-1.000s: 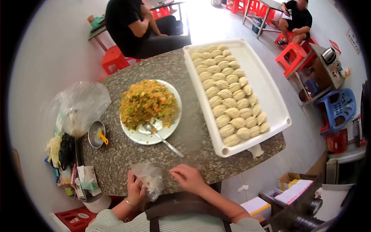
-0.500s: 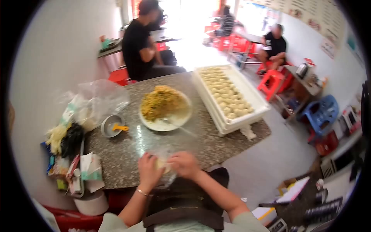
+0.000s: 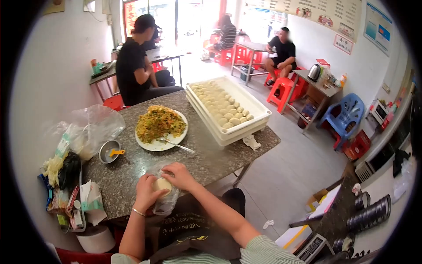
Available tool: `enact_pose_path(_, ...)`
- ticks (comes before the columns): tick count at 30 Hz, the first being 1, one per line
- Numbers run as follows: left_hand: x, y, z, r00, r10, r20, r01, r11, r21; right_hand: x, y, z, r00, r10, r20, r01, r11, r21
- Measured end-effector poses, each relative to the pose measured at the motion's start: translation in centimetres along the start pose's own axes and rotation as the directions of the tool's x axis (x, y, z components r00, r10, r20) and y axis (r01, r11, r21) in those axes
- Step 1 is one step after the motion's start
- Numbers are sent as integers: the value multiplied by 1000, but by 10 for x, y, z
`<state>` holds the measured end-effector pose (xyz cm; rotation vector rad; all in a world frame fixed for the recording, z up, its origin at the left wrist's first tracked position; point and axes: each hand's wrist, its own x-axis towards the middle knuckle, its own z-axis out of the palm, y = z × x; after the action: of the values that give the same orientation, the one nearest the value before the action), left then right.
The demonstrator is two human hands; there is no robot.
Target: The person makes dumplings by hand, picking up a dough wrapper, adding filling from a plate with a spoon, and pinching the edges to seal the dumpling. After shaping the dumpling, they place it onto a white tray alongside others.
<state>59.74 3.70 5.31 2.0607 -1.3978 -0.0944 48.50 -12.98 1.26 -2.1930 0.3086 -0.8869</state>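
A pale round piece of dough rests on a clear plastic bag near the table's front edge. My left hand curls around the dough's left side, its thumb against the edge. Bent over the far right side of the dough is my right hand, its fingertips closed on the rim; they partly hide it. Beyond my hands stands a white plate heaped with chopped yellow-green filling, and a metal spoon lies on its rim.
Stacked white trays with rows of dough balls stand at the table's right. A metal bowl with a yellow-handled tool, plastic bags and boxes crowd the left. A person in black sits beyond the table.
My view has turned, so the scene sits further left. My right hand has moved from beside the dough to over its far edge, and more of the dough's round face now shows.
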Motion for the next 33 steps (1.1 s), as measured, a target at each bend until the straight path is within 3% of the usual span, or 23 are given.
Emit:
enact_pose_path(2, 5, 10, -4, 995, -69, 76, 63, 994, 86, 1, 3, 1, 1000, -5, 13, 5, 1000, -3)
enact_pose_path(4, 6, 10, -2, 1000, -22, -3, 22, 992, 125, 1, 7, 3, 1000, -5, 18, 6, 1000, -8)
enact_pose_path(6, 7, 13, -4, 992, -103, 73, 101, 995, 19, 1, 9, 4, 999, -8, -37, 10, 999, 46)
enact_pose_path(8, 4, 16, -4, 994, -85, 65, 88, 995, -42, -1, 9, 5, 999, 18, -49, -15, 998, 67)
enact_pose_path(10, 3, 17, 1, 1000, 11, -2, -11, 986, -164, -3, 9, 5, 997, 54, -57, -49, 995, 84)
enact_pose_path(11, 4, 16, 3, 1000, 9, 1, -9, 988, -157, -2, 7, 3, 995, 95, -37, -92, 993, 71)
enact_pose_path(13, 9, 15, 11, 983, 47, -177, -71, 989, -133, 0, 7, 2, 991, 132, -9, -131, 990, 57)
enact_pose_path(15, 19, 7, 20, 980, 18, -200, -43, 992, -118, 2, 7, 4, 977, 213, -24, -210, 974, 89)
enact_pose_path(16, 21, 1, 26, 976, -15, -219, -8, 995, -104, 0, 7, 3, 978, 209, 9, -209, 974, 92)
enact_pose_path(18, 31, -17, 42, 973, -55, -224, 53, 998, -15, 2, 0, -2, 983, 171, -70, -171, 985, 1)
enact_pose_path(20, 32, -21, 49, 944, 37, -327, -26, 999, 40, 2, -3, -5, 982, 125, -144, -142, 984, -107)
enact_pose_path(23, 23, -20, 37, 966, -56, -254, 52, 998, -23, 0, -2, -3, 959, 232, -162, -256, 955, -148)
enact_pose_path(25, 26, -21, 32, 925, 1, -380, -88, 974, -211, 3, 0, -4, 950, 288, -123, -304, 941, -146)
enact_pose_path(30, 23, -20, 22, 959, -44, -281, -49, 948, -316, 10, -14, -3, 966, -10, -258, -34, 985, -167)
enact_pose_path(31, 20, -27, 28, 956, -55, -289, -70, 911, -406, 8, -15, -5, 995, 1, -95, -8, 997, -75)
enact_pose_path(33, 20, -26, 31, 961, -54, -272, -95, 856, -509, 5, -12, -6, 998, 51, -27, -52, 997, -63)
